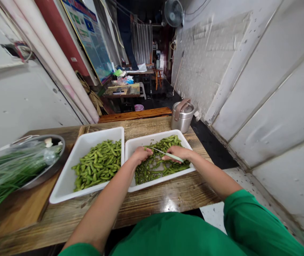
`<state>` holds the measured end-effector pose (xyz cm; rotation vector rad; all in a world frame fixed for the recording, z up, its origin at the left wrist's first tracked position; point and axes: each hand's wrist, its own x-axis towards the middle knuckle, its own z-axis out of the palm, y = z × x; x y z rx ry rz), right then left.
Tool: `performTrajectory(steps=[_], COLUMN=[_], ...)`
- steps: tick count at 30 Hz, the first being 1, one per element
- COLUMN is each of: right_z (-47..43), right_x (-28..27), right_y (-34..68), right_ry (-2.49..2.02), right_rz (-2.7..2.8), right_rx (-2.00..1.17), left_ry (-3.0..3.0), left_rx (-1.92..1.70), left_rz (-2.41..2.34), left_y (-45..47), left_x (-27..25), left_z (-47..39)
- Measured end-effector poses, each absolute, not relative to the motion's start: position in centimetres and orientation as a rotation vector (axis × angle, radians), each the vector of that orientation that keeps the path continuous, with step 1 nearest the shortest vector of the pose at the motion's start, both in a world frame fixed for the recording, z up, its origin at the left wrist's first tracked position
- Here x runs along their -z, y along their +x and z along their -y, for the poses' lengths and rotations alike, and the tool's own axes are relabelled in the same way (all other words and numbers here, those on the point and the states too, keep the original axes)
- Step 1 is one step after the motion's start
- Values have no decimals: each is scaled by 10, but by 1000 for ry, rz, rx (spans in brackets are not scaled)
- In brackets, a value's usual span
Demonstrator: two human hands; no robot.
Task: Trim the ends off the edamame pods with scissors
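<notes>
Closest to the viewer are the wearer's green sleeves (pixel 250 213), with two bare forearms reaching forward over a worn wooden surface (pixel 152 203). At the near left, a wooden board (pixel 33 209) carries a metal bowl (pixel 54 165) of long green stalks (pixel 21 181), partly wrapped in clear plastic (pixel 36 151). Beside it are two white trays: the left tray (pixel 65 179) holds heaped green pods (pixel 98 165); the right tray (pixel 141 187) holds wet pods (pixel 146 175) in a little water. Above the right tray, the left hand (pixel 141 154) has its fingers pinched together on what appears to be a green pod (pixel 148 147). The right hand (pixel 180 153) has its fingers clamped around the pale green handle of a bladed tool (pixel 175 157), whose tip points towards the left hand. Beyond the right tray stands a lidded steel container (pixel 182 121). Farther back are a wooden bench (pixel 136 114), a cluttered second surface (pixel 126 93), a stool (pixel 158 75) and a wall fan (pixel 173 13).
</notes>
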<state>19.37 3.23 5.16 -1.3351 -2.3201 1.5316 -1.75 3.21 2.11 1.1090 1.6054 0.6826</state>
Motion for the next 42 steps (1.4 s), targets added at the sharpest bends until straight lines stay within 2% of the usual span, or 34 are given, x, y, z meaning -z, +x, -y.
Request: performTrajectory(steps=[8, 18, 27, 42], right_z=[-34, -34, -35, -32], right_x=[-49, -47, -46, -48], right_y=[190, 190, 189, 185], right_ry=[-1319, -1280, -1134, -1142], right_rz=[2289, 2166, 1969, 1909], right_rx=[-1593, -1597, -1943, -1911], left_ry=[1228, 988, 688, 778], left_rx=[-691, -804, -1038, -965], left_rz=[-1558, -1442, -1113, -1201], left_y=[-14, -15, -22, -10], left_x=[-22, -26, -39, -39], left_z=[-30, -32, -38, -29])
